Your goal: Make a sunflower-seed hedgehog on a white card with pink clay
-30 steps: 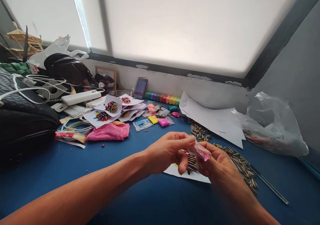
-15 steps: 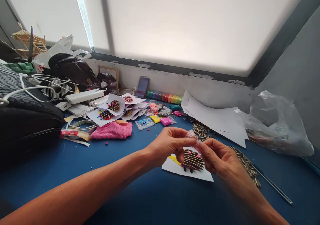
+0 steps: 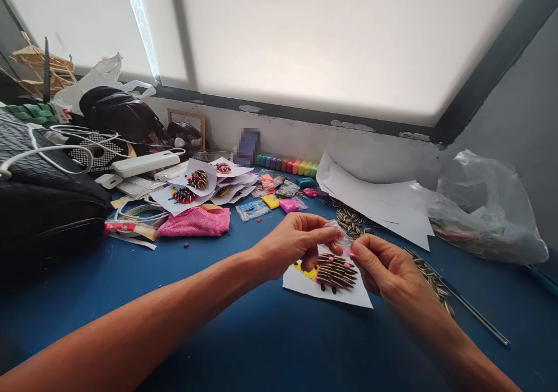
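Between my hands is a small clear plastic bag (image 3: 342, 235) with a bit of pink in it, probably modelling clay. My left hand (image 3: 300, 239) pinches the bag's left side. With thumb and forefinger, my right hand (image 3: 386, 264) grips its right end, where the pink shows. Just beneath lies a white paper sheet (image 3: 300, 285) bearing a hedgehog figure (image 3: 335, 274). Its face is yellow clay, its back is rows of striped sunflower seeds with pink dots, and black pieces lie below as feet. My left fingers cover part of the yellow face.
Loose sunflower seeds (image 3: 349, 217) lie behind my hands, more by a metal rod (image 3: 479, 316) at right. Clay packets (image 3: 271, 201), finished seed pictures (image 3: 183, 195) and a pink cloth (image 3: 194, 221) sit farther back. A black bag (image 3: 47, 206) stands left, a plastic bag (image 3: 492, 229) right.
My left hand has shifted slightly up, uncovering more of the hedgehog's yellow face. The small bag now looks more stretched between both hands. The view has tilted a little.
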Tool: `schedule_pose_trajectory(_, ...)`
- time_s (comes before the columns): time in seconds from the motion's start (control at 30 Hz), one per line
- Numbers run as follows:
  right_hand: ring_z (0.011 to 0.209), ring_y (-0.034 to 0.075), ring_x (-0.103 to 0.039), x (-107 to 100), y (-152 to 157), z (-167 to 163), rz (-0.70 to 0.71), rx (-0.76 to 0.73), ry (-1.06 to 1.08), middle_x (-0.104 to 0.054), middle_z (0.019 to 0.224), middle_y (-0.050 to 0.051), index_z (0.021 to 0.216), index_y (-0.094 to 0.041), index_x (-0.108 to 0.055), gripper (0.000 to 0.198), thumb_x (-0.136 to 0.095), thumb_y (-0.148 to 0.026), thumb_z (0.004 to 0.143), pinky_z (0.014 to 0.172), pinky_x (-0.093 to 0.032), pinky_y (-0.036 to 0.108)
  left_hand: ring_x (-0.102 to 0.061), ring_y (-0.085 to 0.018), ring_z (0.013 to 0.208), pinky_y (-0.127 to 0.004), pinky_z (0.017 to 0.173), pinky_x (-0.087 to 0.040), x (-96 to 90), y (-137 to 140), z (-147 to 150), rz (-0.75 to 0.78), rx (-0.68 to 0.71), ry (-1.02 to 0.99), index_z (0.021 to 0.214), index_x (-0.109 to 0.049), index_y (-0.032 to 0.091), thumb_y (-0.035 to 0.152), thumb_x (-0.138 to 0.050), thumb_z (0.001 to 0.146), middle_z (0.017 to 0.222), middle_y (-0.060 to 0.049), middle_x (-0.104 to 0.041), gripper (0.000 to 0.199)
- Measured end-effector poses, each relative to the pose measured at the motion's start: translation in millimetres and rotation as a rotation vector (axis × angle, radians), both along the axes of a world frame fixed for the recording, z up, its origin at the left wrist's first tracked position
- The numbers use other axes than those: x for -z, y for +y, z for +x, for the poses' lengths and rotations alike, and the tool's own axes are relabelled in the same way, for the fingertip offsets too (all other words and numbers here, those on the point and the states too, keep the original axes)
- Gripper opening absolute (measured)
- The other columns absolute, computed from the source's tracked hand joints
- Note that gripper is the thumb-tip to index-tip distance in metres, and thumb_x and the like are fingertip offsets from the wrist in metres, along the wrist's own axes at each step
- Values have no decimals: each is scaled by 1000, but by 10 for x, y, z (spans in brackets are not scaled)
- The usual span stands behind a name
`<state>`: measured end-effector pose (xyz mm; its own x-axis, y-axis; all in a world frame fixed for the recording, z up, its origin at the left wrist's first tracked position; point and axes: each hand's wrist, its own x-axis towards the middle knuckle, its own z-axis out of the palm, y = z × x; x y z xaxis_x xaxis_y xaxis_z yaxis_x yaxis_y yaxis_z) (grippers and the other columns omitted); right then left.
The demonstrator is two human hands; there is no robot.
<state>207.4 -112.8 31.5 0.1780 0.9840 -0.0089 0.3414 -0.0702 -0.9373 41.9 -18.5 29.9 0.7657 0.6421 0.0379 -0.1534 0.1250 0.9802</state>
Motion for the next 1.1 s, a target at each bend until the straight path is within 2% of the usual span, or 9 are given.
schedule_pose_trajectory(0.2,48,7,-21,17,13,-41,-27,-17,123,-32,53,-8,71,-21,-53,44,-61,-62,83,43,-18,21,-51,-1,38,-14,40,-38,51,-12,9,-69,60,-68,83,-57,12,39,-62,91,90,-8,-74,28)
schedule_pose_trajectory(0.3,49,6,-24,25,21,-77,-75,-16,189,-34,55,-8,70,-20,-53,45,-63,-63,81,45,-23,20,-54,-4,39,-15,40,-40,70,-19,19,-26,46,-61,85,-55,13,40,-58,93,92,-9,-74,28)
schedule_pose_trajectory(0.47,54,7,-38,41,30,-85,-111,81,324,-49,68,-3,74,-20,-56,49,-68,-67,73,48,-32,21,-58,-6,39,-15,37,-39,51,-15,16,52,15,-29,85,-51,15,41,-53,95,92,-10,-74,28)
schedule_pose_trajectory(0.67,49,5,-24,55,24,-91,-87,-6,202,-34,54,-9,71,-19,-57,47,-68,-64,76,45,-23,21,-55,-4,35,-13,35,-37,-26,-27,-4,98,13,55,91,-55,14,37,-55,93,87,-7,-73,23)
schedule_pose_trajectory(0.77,50,6,-26,47,12,-108,-65,5,188,-37,55,-8,74,-19,-59,46,-69,-64,76,45,-23,21,-53,-4,37,-14,35,-39,-48,-28,-6,126,-52,82,87,-59,13,33,-62,87,83,-6,-73,20)
schedule_pose_trajectory(0.9,52,6,-30,50,6,-95,-48,26,267,-42,60,-7,75,-18,-61,41,-74,-57,74,48,-27,20,-54,-5,43,-15,38,-43,-65,12,-25,177,-58,126,82,-65,11,25,-70,78,71,-3,-69,16)
schedule_pose_trajectory(1.1,50,4,-31,64,41,-81,-35,61,367,-45,59,-7,73,-19,-61,38,-80,-53,70,47,-27,19,-53,-5,42,-17,41,-44,-73,52,-51,208,-105,110,81,-63,13,26,-69,78,75,-4,-73,15)
